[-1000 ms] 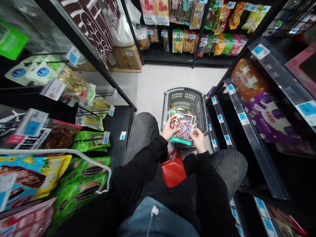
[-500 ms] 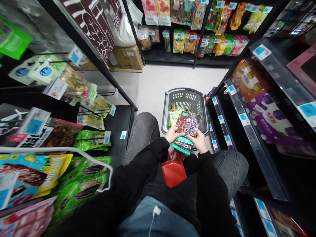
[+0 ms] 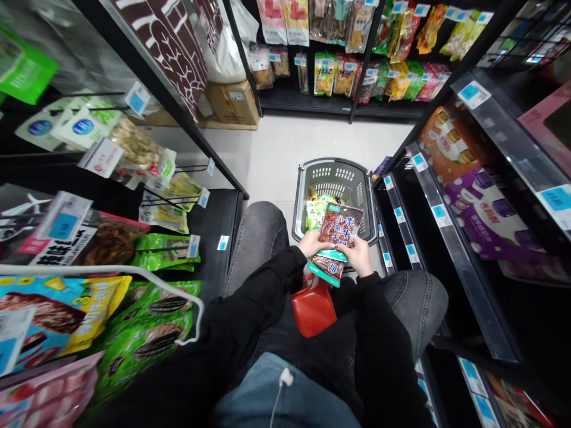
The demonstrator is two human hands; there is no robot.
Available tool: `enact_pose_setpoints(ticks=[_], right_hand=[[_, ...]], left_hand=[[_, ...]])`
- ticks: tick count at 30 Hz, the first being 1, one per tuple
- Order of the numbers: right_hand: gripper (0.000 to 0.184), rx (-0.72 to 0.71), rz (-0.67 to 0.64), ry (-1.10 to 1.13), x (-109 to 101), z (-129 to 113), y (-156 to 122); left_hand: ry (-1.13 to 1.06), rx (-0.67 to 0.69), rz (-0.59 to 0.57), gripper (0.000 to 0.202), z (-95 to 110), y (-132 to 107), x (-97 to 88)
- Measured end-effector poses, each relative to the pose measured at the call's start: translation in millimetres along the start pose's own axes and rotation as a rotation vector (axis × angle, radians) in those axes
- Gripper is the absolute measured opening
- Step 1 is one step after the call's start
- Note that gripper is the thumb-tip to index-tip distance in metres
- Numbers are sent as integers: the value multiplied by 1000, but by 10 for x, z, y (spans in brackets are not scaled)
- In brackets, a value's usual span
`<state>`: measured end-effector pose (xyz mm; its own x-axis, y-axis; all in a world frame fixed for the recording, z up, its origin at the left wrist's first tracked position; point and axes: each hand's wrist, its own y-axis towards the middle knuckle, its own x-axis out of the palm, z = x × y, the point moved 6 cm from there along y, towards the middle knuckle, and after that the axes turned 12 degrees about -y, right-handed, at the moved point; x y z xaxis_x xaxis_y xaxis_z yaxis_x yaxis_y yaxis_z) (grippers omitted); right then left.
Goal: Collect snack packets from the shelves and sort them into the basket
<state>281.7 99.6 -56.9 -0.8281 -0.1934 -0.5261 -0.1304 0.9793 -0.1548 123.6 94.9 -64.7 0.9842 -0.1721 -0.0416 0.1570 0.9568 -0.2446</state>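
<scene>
Both my hands hold brown-and-teal snack packets over the near edge of a grey shopping basket. My left hand is closed on the left side of the upper snack packet. On its right side my right hand grips the same packet, fingers partly hidden behind it. A second, similar snack packet sticks out below the first, nearer to me; which hand carries it I cannot tell. Green and white packets lie inside the basket, at its left.
A red glossy object sits between my legs. Hanging snack bags fill the left rack, with a white wire jutting out. Shelves with price tags stand close on the right. A cardboard box is on the far left floor.
The lower packet has slid down and slightly left, so more of it shows below the upper one. My hands stay almost in place, and the basket has not moved.
</scene>
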Motion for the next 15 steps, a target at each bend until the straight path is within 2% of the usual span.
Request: enact_pose_setpoints(ticks=[5,11,15], right_hand=[[36,-6,-13,7,-1,-3,3],[35,-60,-38,-17,0,-4,3],[32,-79,-54,-79,9,-1,11]], left_hand=[[-26,-11,31,43,-4,-21,-12],[-123,23,-1,50,28,-14,14],[-117,23,48,47,-15,-5,2]])
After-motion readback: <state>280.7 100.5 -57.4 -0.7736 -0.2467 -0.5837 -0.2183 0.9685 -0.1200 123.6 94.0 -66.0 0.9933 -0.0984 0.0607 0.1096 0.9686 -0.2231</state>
